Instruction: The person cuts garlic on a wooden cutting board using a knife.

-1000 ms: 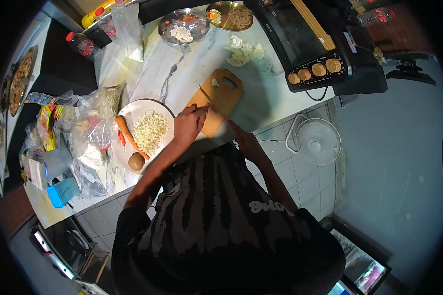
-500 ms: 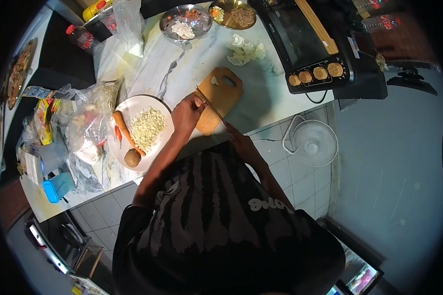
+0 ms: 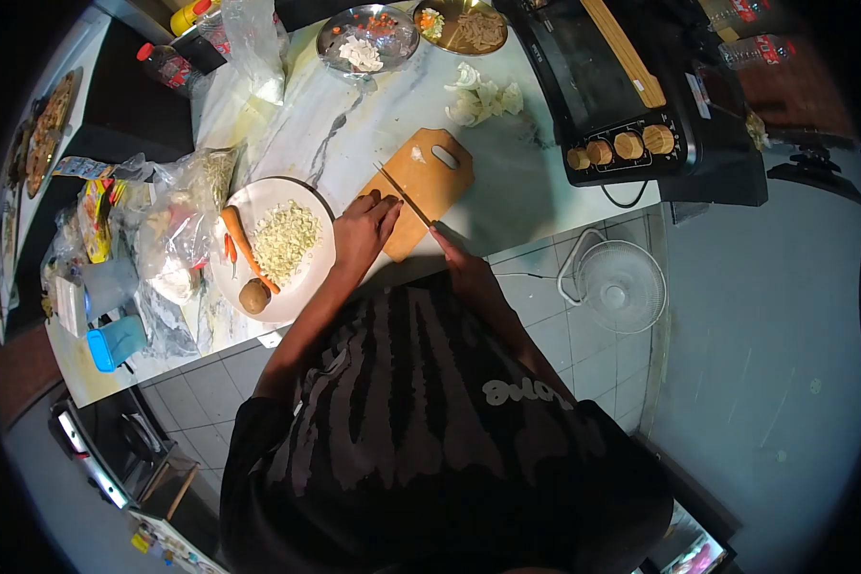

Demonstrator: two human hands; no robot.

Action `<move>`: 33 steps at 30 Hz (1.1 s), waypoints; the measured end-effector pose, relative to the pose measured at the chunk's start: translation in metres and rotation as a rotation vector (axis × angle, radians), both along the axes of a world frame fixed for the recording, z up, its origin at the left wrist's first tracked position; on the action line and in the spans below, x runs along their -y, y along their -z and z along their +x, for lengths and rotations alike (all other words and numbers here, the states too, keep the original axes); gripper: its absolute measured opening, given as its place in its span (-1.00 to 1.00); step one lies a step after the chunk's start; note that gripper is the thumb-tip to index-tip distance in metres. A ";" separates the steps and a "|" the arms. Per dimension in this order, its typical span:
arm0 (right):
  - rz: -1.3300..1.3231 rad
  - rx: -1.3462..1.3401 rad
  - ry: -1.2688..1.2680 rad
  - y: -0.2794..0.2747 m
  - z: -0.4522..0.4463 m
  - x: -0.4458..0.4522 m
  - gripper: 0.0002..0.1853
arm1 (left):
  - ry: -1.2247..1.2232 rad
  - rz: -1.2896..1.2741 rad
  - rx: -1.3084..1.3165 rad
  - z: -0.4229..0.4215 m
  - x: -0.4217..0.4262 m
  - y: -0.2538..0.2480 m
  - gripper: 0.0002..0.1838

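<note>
My right hand (image 3: pixel 455 256) is closed round the handle of a knife (image 3: pixel 404 195), whose blade lies slantwise over the wooden cutting board (image 3: pixel 436 172). At the board's left edge my left hand (image 3: pixel 365 228) has its fingers bent and pressed together beside the blade; whatever it holds is too small to make out. A small pale piece (image 3: pixel 417 154) rests near the board's far end. Left of my left hand stands a white plate (image 3: pixel 304 283) with chopped pale pieces (image 3: pixel 287 237), a carrot (image 3: pixel 234 226), red chillies (image 3: pixel 230 250) and a round brown item (image 3: pixel 254 297).
Two metal plates (image 3: pixel 392 63) (image 3: pixel 495 42) with chopped food stand at the back. Pale peelings (image 3: pixel 486 100) lie before them. A black toaster oven (image 3: pixel 622 105) is at the right, plastic bags (image 3: pixel 174 230) and a blue container (image 3: pixel 117 343) at the left.
The knife, turned almost out of sight at first, now shows its blade across the board. My right hand has risen slightly towards the board. The whole view has shifted a little.
</note>
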State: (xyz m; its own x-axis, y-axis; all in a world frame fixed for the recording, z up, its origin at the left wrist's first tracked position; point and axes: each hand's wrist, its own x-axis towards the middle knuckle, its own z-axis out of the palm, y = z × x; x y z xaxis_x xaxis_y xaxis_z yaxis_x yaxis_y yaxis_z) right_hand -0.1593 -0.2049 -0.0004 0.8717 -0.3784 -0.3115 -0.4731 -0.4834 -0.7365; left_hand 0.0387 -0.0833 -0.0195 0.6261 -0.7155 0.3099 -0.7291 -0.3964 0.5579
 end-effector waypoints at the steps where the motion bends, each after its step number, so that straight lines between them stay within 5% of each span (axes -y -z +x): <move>1: 0.022 0.052 0.004 0.000 0.000 0.001 -0.44 | -0.002 0.004 0.003 -0.002 -0.001 0.000 -0.85; 5: 0.014 0.290 -0.036 0.008 0.000 0.008 -0.46 | -0.019 0.054 -0.098 -0.007 -0.007 -0.004 -0.80; 10: 0.153 0.221 -0.028 0.003 -0.002 0.012 -0.47 | -0.080 0.145 -0.270 -0.010 -0.011 -0.007 -0.76; 22: 0.084 -0.013 0.015 0.007 -0.007 -0.004 -0.46 | 0.031 0.125 0.205 0.001 -0.005 -0.004 -0.82; 25: 0.059 0.041 0.054 0.008 -0.008 -0.011 -0.47 | 0.114 -0.026 0.096 0.013 0.002 -0.001 -0.84; 27: 0.033 0.079 0.084 0.011 -0.008 -0.016 -0.48 | 0.034 0.046 -0.210 0.016 0.005 -0.003 -0.85; 33: 0.027 0.277 0.114 0.014 -0.010 -0.035 -0.35 | -0.047 0.150 -0.488 0.027 0.013 -0.007 -0.88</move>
